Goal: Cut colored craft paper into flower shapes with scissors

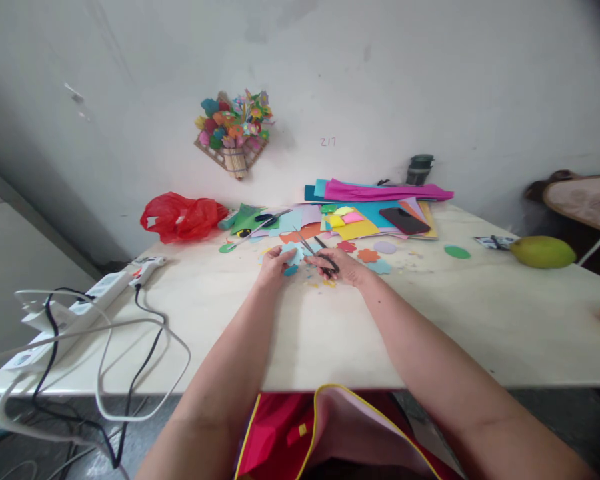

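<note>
Your scissors (333,265): black handles, silvery blades.
Your flower cutout (295,253): pale blue.
Loose paper flowers to your right: one red (347,247), one orange (368,255), one light blue (380,267).
Tabletop (220,327) before you: creamy white, faintly marbled.
Plastic bag (183,219), far left: bright red.
Long paper (387,191), far right: magenta.
Wall bouquet (237,127), far left: multicoloured.
Large fruit (543,252), right: yellow-green.
Your clothing (280,433), near: red, yellow-edged.

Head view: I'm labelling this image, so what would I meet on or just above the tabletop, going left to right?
White power strip, red plastic bag, left hand, right hand, dark phone, green paper oval, greenish-yellow fruit.
</note>
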The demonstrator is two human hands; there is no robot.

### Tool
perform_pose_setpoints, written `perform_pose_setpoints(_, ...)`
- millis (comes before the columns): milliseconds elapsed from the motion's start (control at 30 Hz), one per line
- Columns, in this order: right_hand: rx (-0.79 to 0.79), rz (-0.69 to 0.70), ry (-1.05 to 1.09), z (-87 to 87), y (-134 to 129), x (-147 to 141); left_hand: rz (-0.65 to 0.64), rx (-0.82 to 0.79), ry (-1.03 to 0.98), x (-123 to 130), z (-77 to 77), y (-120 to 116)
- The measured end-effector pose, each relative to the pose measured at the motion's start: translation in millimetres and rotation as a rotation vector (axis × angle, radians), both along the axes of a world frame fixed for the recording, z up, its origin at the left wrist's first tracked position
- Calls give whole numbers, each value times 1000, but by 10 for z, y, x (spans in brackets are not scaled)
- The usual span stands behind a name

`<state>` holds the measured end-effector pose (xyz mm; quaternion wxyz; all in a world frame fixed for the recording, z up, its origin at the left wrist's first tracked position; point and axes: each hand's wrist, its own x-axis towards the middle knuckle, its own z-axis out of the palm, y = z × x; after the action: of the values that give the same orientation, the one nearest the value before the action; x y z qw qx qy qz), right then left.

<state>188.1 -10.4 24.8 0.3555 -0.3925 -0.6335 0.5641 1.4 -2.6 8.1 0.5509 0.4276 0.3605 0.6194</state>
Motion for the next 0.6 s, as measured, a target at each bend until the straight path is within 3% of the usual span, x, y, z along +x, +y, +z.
perform_pose_setpoints(600, -3, 58, -14, -59, 48, 6, -48, 3, 0, 2, 7, -18)
